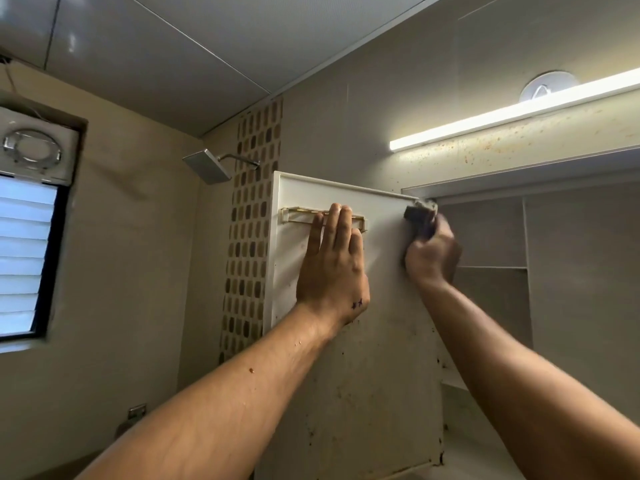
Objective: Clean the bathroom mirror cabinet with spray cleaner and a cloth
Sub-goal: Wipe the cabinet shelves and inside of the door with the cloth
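The cabinet door (381, 358) stands swung open, its white inner face toward me, stained and speckled in its lower half. My left hand (334, 261) lies flat on the door with straight fingers, its fingertips over a small rail (298, 216) near the top. My right hand (433, 254) grips a dark scrubbing pad (417, 213) and holds it against the door's upper hinge-side corner. The hand is blurred. No spray bottle is in view.
The open cabinet interior (491, 237) with a shelf is at the right, under a lit strip light (512, 112). The cabinet top is spotted with rust-coloured specks. A shower head (207, 166), a mosaic tile strip and a louvred window (26, 258) are at the left.
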